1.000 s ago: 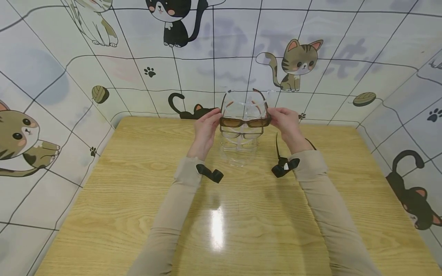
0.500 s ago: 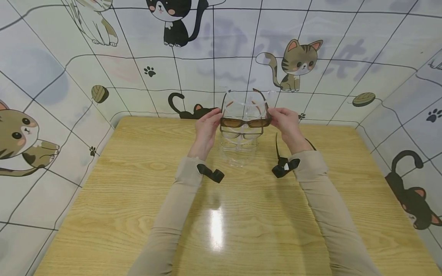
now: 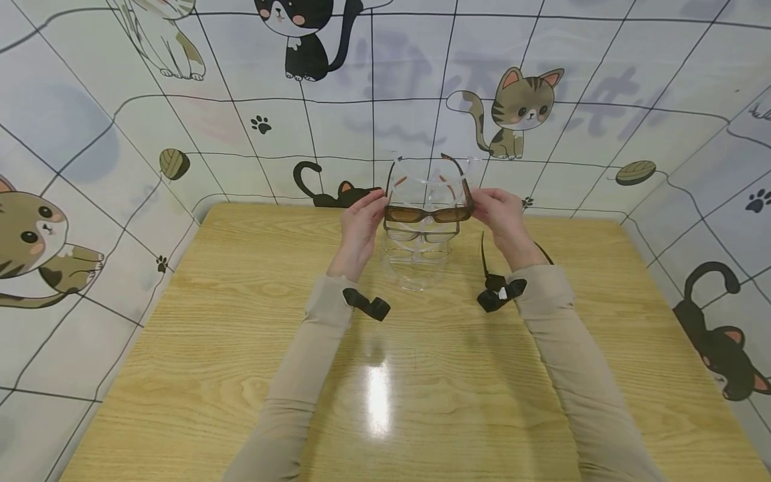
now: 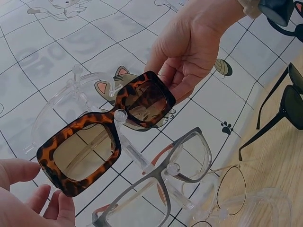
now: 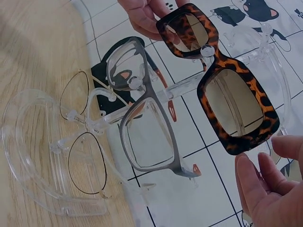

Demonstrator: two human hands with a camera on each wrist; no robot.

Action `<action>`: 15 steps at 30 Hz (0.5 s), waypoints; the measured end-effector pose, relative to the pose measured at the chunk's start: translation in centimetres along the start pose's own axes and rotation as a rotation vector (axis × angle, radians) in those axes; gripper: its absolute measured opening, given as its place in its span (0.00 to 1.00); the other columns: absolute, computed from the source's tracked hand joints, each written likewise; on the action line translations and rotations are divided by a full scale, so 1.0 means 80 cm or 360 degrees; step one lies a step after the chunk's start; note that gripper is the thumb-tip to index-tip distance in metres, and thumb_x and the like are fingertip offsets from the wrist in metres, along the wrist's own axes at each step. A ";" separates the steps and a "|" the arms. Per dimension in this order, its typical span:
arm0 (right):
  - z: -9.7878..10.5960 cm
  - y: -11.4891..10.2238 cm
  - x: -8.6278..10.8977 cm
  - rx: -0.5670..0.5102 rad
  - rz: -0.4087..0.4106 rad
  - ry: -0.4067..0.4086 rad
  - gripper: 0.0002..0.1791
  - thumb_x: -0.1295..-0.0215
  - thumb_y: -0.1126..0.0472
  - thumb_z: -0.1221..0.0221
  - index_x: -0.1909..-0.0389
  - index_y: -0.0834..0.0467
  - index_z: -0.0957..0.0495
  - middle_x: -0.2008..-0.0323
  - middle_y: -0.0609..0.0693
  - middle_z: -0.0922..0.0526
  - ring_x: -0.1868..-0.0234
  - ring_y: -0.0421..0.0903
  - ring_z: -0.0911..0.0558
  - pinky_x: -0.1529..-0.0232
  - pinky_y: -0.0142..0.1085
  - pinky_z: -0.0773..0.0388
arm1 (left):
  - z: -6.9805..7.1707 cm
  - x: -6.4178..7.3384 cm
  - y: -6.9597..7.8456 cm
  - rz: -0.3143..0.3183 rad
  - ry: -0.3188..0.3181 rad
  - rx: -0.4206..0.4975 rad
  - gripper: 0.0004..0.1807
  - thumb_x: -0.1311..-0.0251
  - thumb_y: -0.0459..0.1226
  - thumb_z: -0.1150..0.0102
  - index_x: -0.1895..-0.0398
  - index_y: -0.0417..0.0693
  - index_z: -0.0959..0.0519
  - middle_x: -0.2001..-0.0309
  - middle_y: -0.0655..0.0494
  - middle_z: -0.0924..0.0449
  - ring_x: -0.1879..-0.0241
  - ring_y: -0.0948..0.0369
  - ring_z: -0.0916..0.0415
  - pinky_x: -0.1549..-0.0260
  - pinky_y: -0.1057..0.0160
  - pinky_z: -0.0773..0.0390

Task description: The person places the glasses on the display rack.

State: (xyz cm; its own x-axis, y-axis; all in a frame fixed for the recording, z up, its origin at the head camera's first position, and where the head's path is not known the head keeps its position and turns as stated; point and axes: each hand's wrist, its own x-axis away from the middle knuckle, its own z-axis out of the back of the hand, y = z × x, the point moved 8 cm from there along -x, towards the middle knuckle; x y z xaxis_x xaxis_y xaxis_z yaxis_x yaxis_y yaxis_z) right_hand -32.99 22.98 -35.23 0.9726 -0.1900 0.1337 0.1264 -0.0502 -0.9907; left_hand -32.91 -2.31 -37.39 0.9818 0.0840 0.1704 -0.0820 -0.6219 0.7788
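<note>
My left hand (image 3: 359,231) and right hand (image 3: 501,215) pinch the two outer ends of tortoiseshell sunglasses (image 5: 269,124) with brown lenses. Their bridge sits at a round clear knob (image 4: 120,116) on a clear plastic glasses stand (image 5: 28,101). Directly below on that stand hang grey-framed glasses (image 5: 176,161) with orange-brown temple tips. Lower still are thin wire-rimmed glasses (image 5: 69,163). In the left wrist view, thumb and fingers are at the near corner of the sunglasses; the other hand is at the far end.
Black sunglasses (image 4: 289,106) lie on the wooden table (image 3: 241,335) near my right wrist, mostly hidden from the head view by the wrist camera (image 3: 495,298). Behind the table hangs a white cloth (image 3: 337,127) printed with cats and grid lines.
Almost nothing differs. My right wrist has shifted very slightly to the right, while both hands stay at the ends of the tortoiseshell sunglasses.
</note>
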 end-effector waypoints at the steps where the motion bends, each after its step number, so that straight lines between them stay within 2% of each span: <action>1: 0.001 0.000 0.001 -0.0001 0.0003 0.0001 0.08 0.34 0.61 0.43 0.61 0.63 0.24 0.69 0.47 0.21 0.67 0.38 0.21 0.58 0.26 0.21 | 0.001 0.000 0.000 -0.0004 0.0000 0.0000 0.17 0.42 0.23 0.43 0.49 0.27 0.25 0.45 0.41 0.26 0.67 0.65 0.22 0.57 0.70 0.23; 6: 0.008 0.001 0.008 0.0002 -0.0006 -0.0027 0.12 0.34 0.60 0.43 0.55 0.65 0.26 0.66 0.47 0.22 0.64 0.39 0.21 0.55 0.27 0.22 | 0.010 0.001 -0.002 -0.0002 0.0009 -0.0005 0.16 0.41 0.24 0.44 0.49 0.29 0.25 0.47 0.45 0.24 0.67 0.65 0.23 0.54 0.69 0.23; 10: 0.016 0.004 0.016 -0.0009 -0.0019 -0.0067 0.16 0.34 0.60 0.43 0.51 0.67 0.28 0.66 0.46 0.21 0.63 0.38 0.20 0.54 0.27 0.22 | 0.018 0.004 -0.003 0.0018 0.0008 -0.0071 0.16 0.41 0.25 0.44 0.48 0.30 0.25 0.51 0.48 0.23 0.64 0.64 0.23 0.51 0.68 0.24; 15: 0.024 0.008 0.026 0.0006 -0.0010 -0.0146 0.11 0.34 0.61 0.43 0.57 0.64 0.29 0.67 0.45 0.21 0.63 0.37 0.20 0.55 0.24 0.23 | 0.024 0.012 -0.005 -0.0004 -0.0029 -0.0167 0.16 0.40 0.25 0.45 0.48 0.27 0.26 0.47 0.42 0.26 0.61 0.63 0.24 0.49 0.67 0.25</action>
State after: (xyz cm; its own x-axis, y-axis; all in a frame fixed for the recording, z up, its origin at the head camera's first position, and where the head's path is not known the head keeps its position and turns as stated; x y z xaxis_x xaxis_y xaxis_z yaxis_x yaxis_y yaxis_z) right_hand -30.48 24.45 -35.63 0.9856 -0.0989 0.1373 0.1331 -0.0475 -0.9900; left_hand -31.60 -3.52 -38.69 0.9849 0.0706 0.1583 -0.0963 -0.5366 0.8383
